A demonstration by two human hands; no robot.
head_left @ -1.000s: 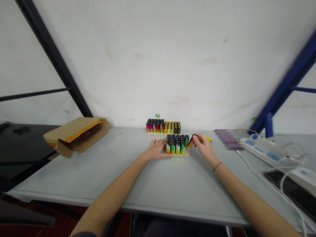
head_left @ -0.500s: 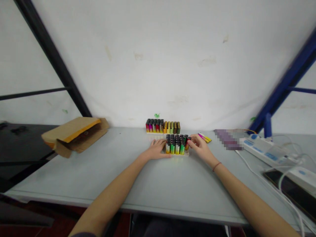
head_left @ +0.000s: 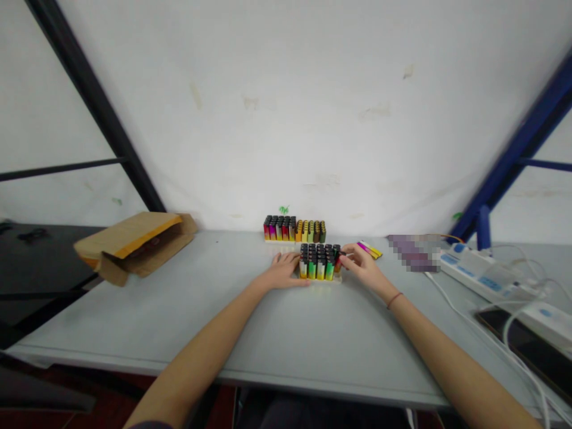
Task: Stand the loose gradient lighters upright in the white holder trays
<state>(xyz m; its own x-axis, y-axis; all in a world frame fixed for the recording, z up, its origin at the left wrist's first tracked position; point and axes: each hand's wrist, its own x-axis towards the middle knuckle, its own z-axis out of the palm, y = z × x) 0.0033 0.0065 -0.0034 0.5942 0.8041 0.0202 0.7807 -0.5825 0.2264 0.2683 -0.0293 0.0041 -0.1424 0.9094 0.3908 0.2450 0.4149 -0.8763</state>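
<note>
Upright lighters with black tops (head_left: 317, 262) stand in rows in a pale tray (head_left: 333, 280) near the middle of the grey table. My left hand (head_left: 283, 271) lies against the tray's left side, thumb along its front edge and fingers apart. At the right end of the rows, my right hand (head_left: 360, 261) pinches a dark-topped lighter (head_left: 342, 255) between thumb and fingertips; its lower part is hard to make out. Behind stand another block of black-topped lighters (head_left: 279, 229) and a yellow and green block (head_left: 311, 230). Loose lighters (head_left: 370, 249) lie right of my right hand.
An opened brown cardboard box (head_left: 134, 241) is at the left. At the right are a blurred purple item (head_left: 413, 252), a white power strip (head_left: 482, 280), white cables and a dark phone (head_left: 522, 336). The wall (head_left: 286, 119) rises behind.
The lighter at my right fingertips looks slightly shifted, and my right hand has moved very little. My left hand stays at the tray.
</note>
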